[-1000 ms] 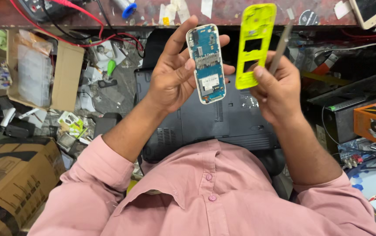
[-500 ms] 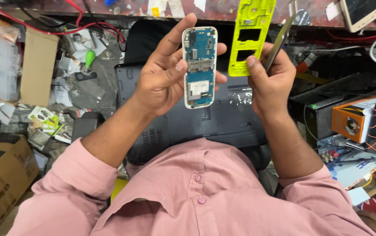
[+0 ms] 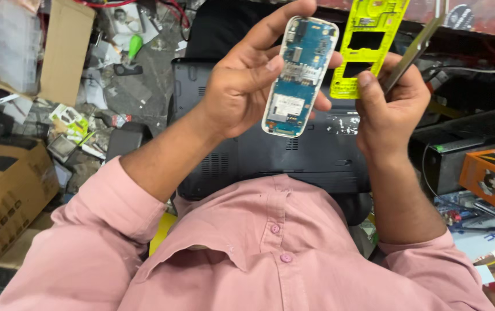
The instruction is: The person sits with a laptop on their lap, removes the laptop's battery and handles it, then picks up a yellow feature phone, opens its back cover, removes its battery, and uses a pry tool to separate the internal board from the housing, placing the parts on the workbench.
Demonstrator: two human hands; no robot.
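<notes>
While the left hand (image 3: 241, 86) grips the opened phone (image 3: 299, 75) by its edges, board side up above a black laptop (image 3: 293, 155), the right hand (image 3: 388, 103) pinches a yellow frame (image 3: 365, 46) and tweezers (image 3: 411, 52). Both parts look light, stiff and fragile, best held at the rims, off the circuitry.

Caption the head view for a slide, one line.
Left hand holds an opened phone body; right hand grips its yellow-green cover and a metal tool.
</notes>
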